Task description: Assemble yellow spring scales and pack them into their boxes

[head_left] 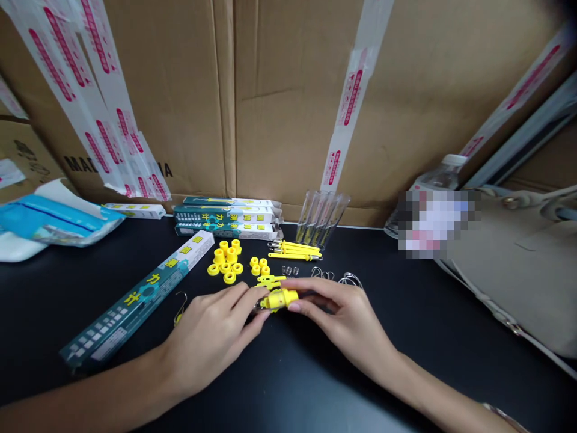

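Fingers [241, 299] of left hand [210, 337], right hand [342, 319] pinching yellow plastic cylinder [279, 299].

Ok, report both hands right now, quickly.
Left hand: closed, holding the yellow plastic part.
Right hand: closed, holding the same part.

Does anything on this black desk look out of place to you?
Yes: one teal-and-white box lies diagonally by itself, askew from the matching boxes stacked neatly in a row behind it.

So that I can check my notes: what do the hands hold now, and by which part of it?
Both hands hold a small yellow plastic part: the left hand grips its left end with the fingertips, and the right hand grips its right end.
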{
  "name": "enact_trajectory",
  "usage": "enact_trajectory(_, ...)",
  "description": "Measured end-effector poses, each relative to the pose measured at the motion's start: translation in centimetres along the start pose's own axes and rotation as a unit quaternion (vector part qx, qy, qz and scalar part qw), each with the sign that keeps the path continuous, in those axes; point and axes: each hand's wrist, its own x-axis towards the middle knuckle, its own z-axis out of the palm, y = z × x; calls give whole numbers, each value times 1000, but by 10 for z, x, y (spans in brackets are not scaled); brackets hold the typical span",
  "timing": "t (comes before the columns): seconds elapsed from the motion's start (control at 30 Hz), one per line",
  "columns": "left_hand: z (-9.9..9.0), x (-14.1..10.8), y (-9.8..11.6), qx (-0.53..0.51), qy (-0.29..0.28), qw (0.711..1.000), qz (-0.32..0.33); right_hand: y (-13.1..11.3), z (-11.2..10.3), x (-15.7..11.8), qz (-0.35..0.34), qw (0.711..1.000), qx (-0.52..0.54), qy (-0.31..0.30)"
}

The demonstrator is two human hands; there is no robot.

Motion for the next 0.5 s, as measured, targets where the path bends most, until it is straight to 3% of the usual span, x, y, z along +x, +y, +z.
enact_trajectory(0.23, 4, -4, 0, -12, 3, 1000, 8, 2, -5, 1, -79, 985, -148, -30)
enact_trajectory(0.4, 2, -4, -1, -25, -9, 1000, -8, -14, -5, -14, -196, 950, -245, 6)
enact_trajectory(0.5, 0, -4, 0, -31, -13, 999, 1, -20, 7, -42, -221, 939, -231, -126)
